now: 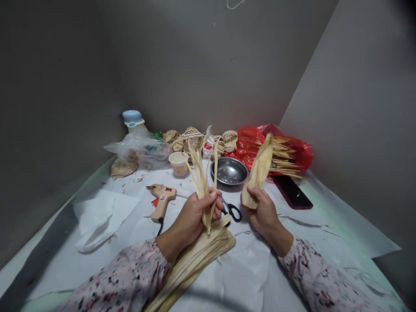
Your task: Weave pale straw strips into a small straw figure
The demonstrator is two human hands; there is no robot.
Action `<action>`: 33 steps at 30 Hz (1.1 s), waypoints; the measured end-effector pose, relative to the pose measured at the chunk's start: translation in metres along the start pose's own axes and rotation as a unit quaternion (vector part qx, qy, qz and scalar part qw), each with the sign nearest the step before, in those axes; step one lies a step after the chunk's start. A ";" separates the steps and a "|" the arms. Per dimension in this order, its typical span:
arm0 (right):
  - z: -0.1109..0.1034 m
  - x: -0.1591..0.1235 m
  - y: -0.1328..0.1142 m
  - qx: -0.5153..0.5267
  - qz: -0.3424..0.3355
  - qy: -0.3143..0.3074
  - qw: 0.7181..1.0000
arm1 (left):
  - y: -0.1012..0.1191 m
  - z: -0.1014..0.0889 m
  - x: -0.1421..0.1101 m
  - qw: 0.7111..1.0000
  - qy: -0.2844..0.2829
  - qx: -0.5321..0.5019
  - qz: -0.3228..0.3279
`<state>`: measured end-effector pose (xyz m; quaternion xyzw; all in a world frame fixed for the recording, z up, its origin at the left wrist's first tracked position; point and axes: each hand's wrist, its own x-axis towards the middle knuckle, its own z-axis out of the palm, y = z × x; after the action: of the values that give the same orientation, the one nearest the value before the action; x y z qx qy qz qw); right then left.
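My left hand (191, 214) is closed round a bunch of thin dried husk strips (200, 173) that stand upright from the fist. My right hand (264, 208) pinches the base of a broad dried husk leaf (260, 170), held upright and tilted right. Below my left wrist lies a thick bundle of dried husks (195, 260), running down toward my lap. Black-handled scissors (231, 211) lie on the white paper between my hands.
A tan glue gun (161, 199) lies left of my hands. Behind are a steel bowl (229, 171), a paper cup (178, 163), woven straw pieces (191, 138), a red bag with husks (286, 151), a dark phone (292, 193), a clear plastic bag (143, 149) and crumpled white paper (97, 216).
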<state>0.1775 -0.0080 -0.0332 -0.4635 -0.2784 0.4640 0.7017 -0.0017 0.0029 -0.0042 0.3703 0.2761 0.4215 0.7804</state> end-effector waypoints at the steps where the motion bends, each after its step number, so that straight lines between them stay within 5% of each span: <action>1: 0.002 -0.004 0.001 0.000 0.016 -0.018 1.000 | -0.002 0.000 0.000 1.000 -0.005 0.009 -0.007; 6: 0.004 -0.020 0.005 -0.064 0.051 -0.173 0.982 | -0.009 -0.002 0.001 0.998 -0.010 0.062 -0.012; 10: 0.006 -0.027 0.006 -0.132 0.041 -0.226 0.964 | -0.009 0.000 0.001 0.992 -0.004 0.125 0.013; 21: 0.010 -0.033 0.005 -0.105 0.031 -0.272 0.956 | -0.012 -0.002 0.001 0.989 0.025 0.144 0.001; 28: 0.012 -0.033 0.002 -0.176 0.001 -0.206 0.963 | -0.012 -0.004 0.002 0.982 0.003 0.187 -0.014; 33: 0.012 -0.033 0.003 -0.181 -0.004 -0.218 0.959 | -0.012 -0.004 0.002 0.979 0.004 0.205 -0.015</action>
<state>0.1527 -0.0326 -0.0292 -0.4690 -0.5056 0.4931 0.5304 0.0019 0.0017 -0.0169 0.5161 0.3653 0.3454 0.6934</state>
